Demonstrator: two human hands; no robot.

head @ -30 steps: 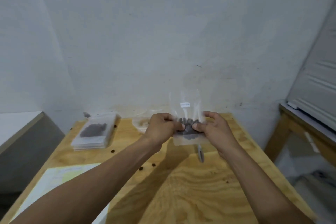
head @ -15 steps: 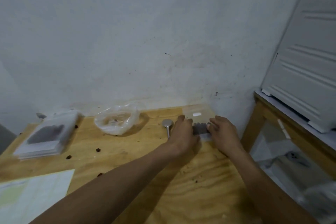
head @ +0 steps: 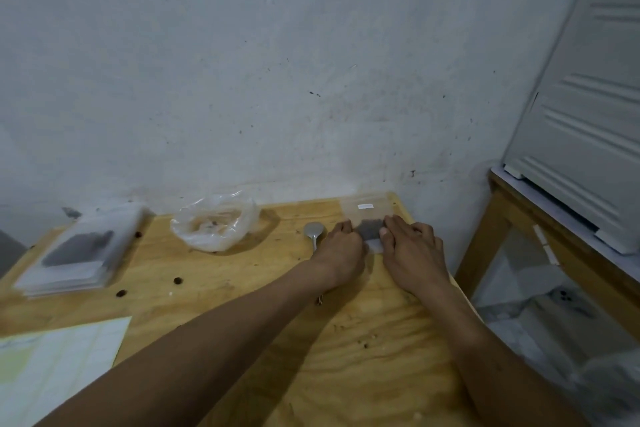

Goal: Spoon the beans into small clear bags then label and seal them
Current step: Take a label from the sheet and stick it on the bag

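A small clear bag (head: 367,218) with dark beans in its lower part and a white label (head: 364,206) near its top lies flat at the far right corner of the wooden table (head: 346,350). My left hand (head: 341,248) holds the bag's left edge with bent fingers. My right hand (head: 414,246) lies spread on its right side, thumb on the plastic beside the beans. A metal spoon (head: 313,231) lies just left of my left hand, and my wrist covers its handle.
A crumpled open plastic bag (head: 214,224) with a few beans sits at the back middle. A stack of filled flat bags (head: 78,251) lies at the left. A paper sheet (head: 52,360) is at the near left. Loose beans (head: 177,280) dot the wood. The table edge is just right of the small bag.
A second ago I held the bag upright in the air at the table's middle. It has gone to the far right corner and lies flat, with both hands still on it.
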